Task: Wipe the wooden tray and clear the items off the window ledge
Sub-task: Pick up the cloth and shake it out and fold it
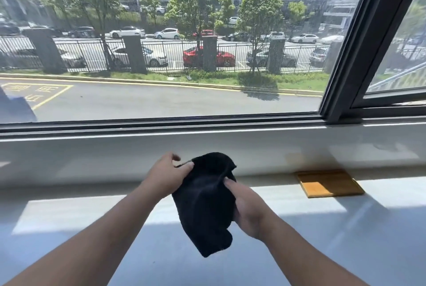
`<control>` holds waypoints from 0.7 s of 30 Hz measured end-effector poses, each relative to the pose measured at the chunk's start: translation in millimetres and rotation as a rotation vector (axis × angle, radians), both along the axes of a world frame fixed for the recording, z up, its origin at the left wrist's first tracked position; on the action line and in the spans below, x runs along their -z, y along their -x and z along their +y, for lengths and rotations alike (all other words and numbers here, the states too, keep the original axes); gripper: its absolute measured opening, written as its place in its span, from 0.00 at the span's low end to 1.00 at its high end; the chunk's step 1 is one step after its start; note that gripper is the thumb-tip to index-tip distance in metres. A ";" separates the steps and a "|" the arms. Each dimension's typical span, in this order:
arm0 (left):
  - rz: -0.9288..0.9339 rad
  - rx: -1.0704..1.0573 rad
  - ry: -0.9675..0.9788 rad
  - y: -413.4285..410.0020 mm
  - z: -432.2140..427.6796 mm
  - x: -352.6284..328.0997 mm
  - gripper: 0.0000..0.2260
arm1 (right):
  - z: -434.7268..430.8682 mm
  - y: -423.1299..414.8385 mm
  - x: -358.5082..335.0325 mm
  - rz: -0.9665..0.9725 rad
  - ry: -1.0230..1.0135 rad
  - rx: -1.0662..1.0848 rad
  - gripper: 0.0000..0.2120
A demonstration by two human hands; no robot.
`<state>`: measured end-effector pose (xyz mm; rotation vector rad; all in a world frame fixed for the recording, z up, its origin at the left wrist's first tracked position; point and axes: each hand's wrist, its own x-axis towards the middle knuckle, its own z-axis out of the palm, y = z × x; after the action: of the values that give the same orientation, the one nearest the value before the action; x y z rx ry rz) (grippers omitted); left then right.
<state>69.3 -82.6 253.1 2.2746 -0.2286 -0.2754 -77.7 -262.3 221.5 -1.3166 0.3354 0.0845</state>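
A black cloth (pixel 205 205) hangs in the air above the ledge, held by both hands. My left hand (pixel 164 176) pinches its upper left edge between thumb and fingers. My right hand (pixel 247 209) grips its right side, with the lower part of the cloth drooping below. The wooden tray (pixel 329 183) lies flat on the white window ledge (pixel 92 212) to the right of my hands, against the low wall under the window. Half of the tray is in shadow and nothing stands on it.
A large window with a dark frame (pixel 345 55) runs along the back of the ledge, and its right pane is hinged open. Sunlit patches fall across the ledge. Outside are a road, a fence and parked cars.
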 end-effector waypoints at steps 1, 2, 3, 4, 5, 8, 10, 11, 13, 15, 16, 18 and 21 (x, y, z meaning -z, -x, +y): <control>0.025 0.003 -0.040 1.1 5.4 9.0 0.25 | -3.9 -4.5 -3.1 -0.002 -0.064 -0.001 0.23; 0.059 0.013 -0.086 3.2 9.5 18.9 0.28 | -7.3 -8.4 -5.1 0.010 -0.117 0.004 0.26; 0.103 0.033 -0.128 6.4 12.6 29.2 0.31 | -9.7 -11.5 -8.3 0.027 -0.153 0.015 0.28; 0.170 0.062 -0.152 10.7 15.0 38.7 0.33 | -11.3 -13.6 -12.6 0.041 -0.167 0.025 0.30; 0.264 0.090 -0.147 16.5 17.3 46.8 0.37 | -12.4 -15.5 -15.9 0.047 -0.178 0.023 0.30; 0.574 0.180 -0.064 35.0 17.9 61.5 0.48 | -13.4 -20.7 -21.9 0.025 -0.247 -0.001 0.31; 0.727 0.284 0.097 43.1 12.9 68.3 0.47 | -14.1 -22.9 -24.2 -0.005 -0.330 -0.023 0.30; 0.792 0.348 0.208 46.9 8.2 68.6 0.44 | -15.0 -23.6 -25.8 -0.022 -0.357 -0.031 0.28; 0.850 0.410 0.443 50.3 -1.0 63.1 0.38 | -18.3 -22.7 -28.1 -0.071 -0.385 -0.053 0.23; 0.786 0.387 0.640 46.0 -7.6 55.5 0.30 | -22.3 -18.4 -27.9 -0.081 -0.328 -0.070 0.19; 0.733 0.365 0.697 43.2 -10.6 50.2 0.24 | -25.0 -16.4 -25.8 -0.047 -0.278 -0.038 0.18; 0.619 0.298 0.722 38.3 -15.1 39.3 0.18 | -32.9 -14.6 -13.7 0.050 -0.149 0.072 0.18; 0.495 0.155 0.670 31.2 -21.3 32.7 0.15 | -41.0 -13.5 7.4 0.181 0.070 0.140 0.14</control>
<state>38.1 -103.8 220.4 1.4758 -0.1978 -0.7131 -64.3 -303.3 214.1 -1.3544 0.5877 0.0748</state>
